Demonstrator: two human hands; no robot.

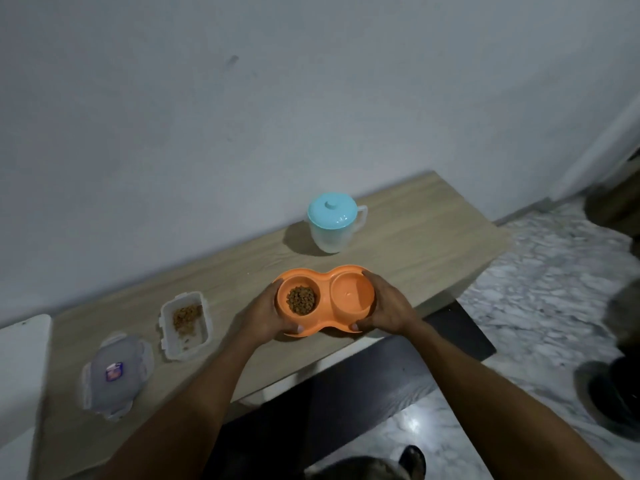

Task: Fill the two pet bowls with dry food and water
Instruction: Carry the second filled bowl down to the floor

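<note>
Surface: a long wooden top against the wall. It carries everything, and its front edge passes just below both grips.
Double bowl: orange, two cups moulded as one piece, held between the two grips at the near edge of the surface. Whether it rests there or is lifted cannot be told. Its long axis runs straight from one grip to the other, along the length of the surface. It sits about level with both cups opening upward.
Jug: clear with a blue lid on, upright, beyond the grips toward the wall and well apart from the bowl.
Food box: open, near the outer side of the left grip, with a little food left inside.
Box lid: lying flat, further out past the box.
Left grip: fingers curled round the bowl's food end, thumb on the near rim.
Right grip: wrapped the same way round the other end.
Water cup: beside the right grip. Its inside looks smooth and orange, and water cannot be confirmed. If it is dry, pouring from the jug is what remains.
Dry food: a small brown heap in the cup beside the left grip, so this half looks done.
</note>
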